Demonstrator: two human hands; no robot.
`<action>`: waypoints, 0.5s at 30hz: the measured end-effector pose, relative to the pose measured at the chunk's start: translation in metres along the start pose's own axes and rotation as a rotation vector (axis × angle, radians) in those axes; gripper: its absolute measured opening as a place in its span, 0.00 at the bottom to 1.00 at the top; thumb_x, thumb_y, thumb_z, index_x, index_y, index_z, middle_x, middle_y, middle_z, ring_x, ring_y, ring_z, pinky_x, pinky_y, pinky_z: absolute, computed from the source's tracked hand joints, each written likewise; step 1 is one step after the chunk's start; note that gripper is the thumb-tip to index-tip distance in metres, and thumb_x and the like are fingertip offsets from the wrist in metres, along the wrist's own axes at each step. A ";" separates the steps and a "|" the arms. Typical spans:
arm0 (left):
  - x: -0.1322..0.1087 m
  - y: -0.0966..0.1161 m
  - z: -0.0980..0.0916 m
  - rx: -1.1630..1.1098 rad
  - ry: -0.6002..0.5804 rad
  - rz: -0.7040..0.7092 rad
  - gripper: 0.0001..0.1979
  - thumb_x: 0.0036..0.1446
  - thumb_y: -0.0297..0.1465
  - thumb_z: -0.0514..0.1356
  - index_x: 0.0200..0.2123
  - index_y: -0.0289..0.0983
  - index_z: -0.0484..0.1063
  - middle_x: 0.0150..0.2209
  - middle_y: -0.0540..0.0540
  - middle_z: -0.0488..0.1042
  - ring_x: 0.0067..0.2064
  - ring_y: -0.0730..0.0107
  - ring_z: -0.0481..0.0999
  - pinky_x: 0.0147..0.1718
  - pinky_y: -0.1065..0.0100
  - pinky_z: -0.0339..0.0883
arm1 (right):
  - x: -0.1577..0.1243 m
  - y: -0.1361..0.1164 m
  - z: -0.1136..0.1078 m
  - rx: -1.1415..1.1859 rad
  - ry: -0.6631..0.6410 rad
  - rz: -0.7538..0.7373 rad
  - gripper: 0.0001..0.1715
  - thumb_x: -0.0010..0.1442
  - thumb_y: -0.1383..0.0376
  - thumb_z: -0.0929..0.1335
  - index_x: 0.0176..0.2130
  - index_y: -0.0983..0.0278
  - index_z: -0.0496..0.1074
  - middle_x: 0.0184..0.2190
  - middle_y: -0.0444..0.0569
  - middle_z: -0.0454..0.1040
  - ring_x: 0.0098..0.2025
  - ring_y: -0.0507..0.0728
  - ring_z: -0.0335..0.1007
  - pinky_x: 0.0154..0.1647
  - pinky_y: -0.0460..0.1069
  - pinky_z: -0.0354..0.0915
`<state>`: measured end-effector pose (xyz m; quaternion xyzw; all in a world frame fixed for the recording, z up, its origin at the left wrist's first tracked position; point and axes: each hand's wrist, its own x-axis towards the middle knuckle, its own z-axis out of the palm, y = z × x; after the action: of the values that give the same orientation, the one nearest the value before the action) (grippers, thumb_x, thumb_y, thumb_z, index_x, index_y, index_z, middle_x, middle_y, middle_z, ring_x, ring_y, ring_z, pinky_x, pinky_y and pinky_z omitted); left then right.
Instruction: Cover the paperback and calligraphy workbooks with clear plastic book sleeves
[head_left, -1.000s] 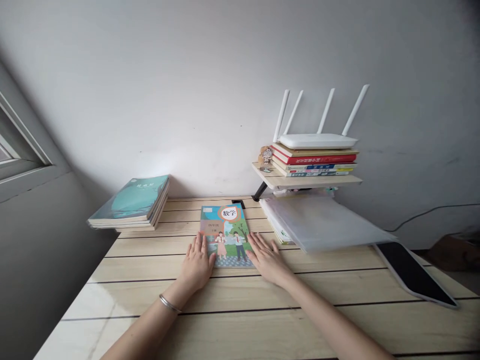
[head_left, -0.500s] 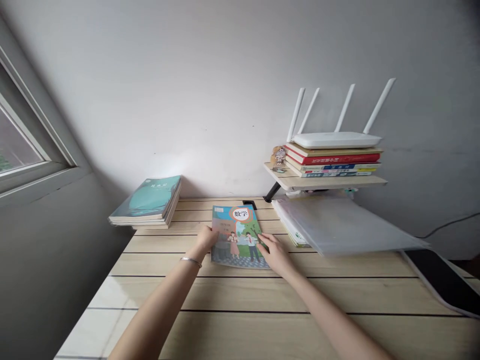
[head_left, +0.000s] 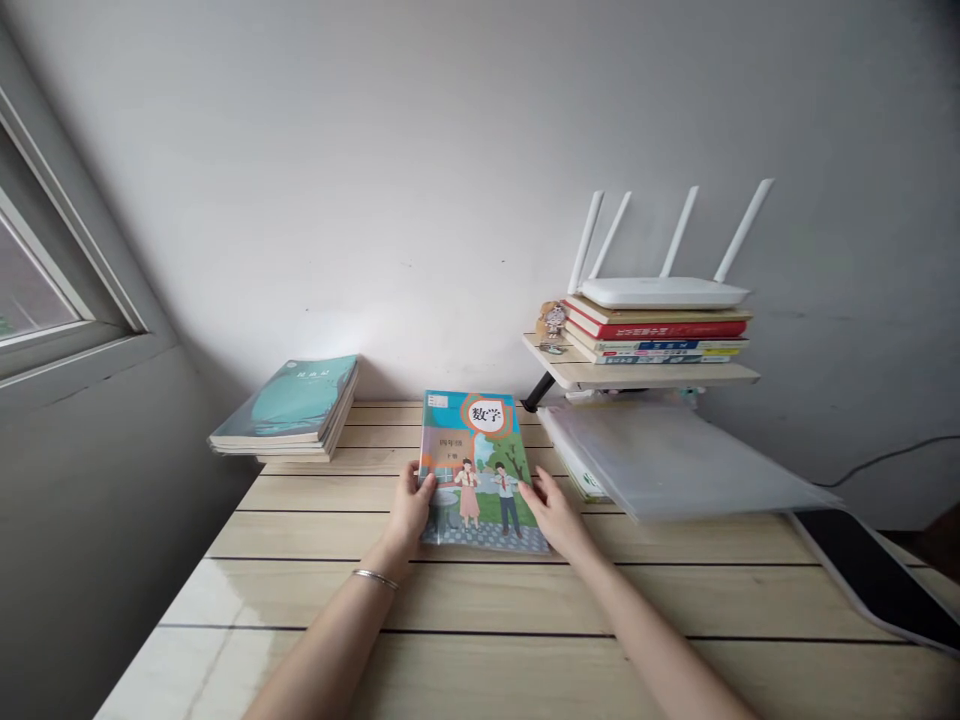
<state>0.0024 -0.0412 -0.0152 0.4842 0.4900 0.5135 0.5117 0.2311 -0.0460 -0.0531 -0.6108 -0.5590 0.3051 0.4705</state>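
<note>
A math textbook (head_left: 480, 455) with a blue, orange and green illustrated cover is between my hands, over the middle of the desk, its cover facing me. My left hand (head_left: 410, 508) grips the left edge, thumb at the front and fingers partly hidden behind. On the opposite edge, my right hand (head_left: 553, 512) holds the book with its fingers along the side. A silver bangle (head_left: 375, 577) circles my left wrist.
Left of the book lies a stack of teal-covered books (head_left: 304, 395) near the desk edge. At right, a small raised shelf (head_left: 645, 373) carries several books (head_left: 660, 328) and a white router (head_left: 664, 292). Below are a translucent folder (head_left: 675, 460) and a dark flat panel (head_left: 877, 570).
The textbook appears larger and more upright facing me. Both hands have shifted lower along its sides, and the right fingers have moved from the cover to the edge. The view has shifted slightly.
</note>
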 end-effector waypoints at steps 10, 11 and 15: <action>0.000 0.013 -0.009 -0.070 -0.052 -0.352 0.10 0.53 0.32 0.61 0.36 0.33 0.66 0.27 0.44 0.76 0.28 0.66 0.77 0.27 0.68 0.71 | -0.011 -0.017 -0.013 0.003 -0.093 0.080 0.25 0.50 0.46 0.65 0.25 0.67 0.71 0.21 0.46 0.73 0.27 0.56 0.68 0.27 0.47 0.61; -0.001 0.015 -0.011 -0.064 -0.080 -0.383 0.09 0.52 0.31 0.61 0.33 0.32 0.67 0.26 0.43 0.76 0.27 0.65 0.77 0.27 0.66 0.72 | -0.011 -0.017 -0.012 -0.021 -0.095 0.090 0.24 0.49 0.47 0.65 0.24 0.66 0.70 0.20 0.45 0.71 0.26 0.55 0.67 0.26 0.46 0.60; -0.010 0.021 -0.018 0.016 -0.114 -0.464 0.06 0.48 0.29 0.62 0.27 0.33 0.67 0.21 0.46 0.73 0.24 0.64 0.75 0.25 0.63 0.72 | -0.014 -0.021 -0.011 -0.060 -0.141 0.126 0.21 0.49 0.49 0.65 0.21 0.64 0.65 0.17 0.42 0.67 0.22 0.52 0.64 0.21 0.44 0.56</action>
<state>-0.0162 -0.0513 0.0047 0.3909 0.5626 0.3498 0.6390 0.2295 -0.0632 -0.0316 -0.6355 -0.5601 0.3593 0.3916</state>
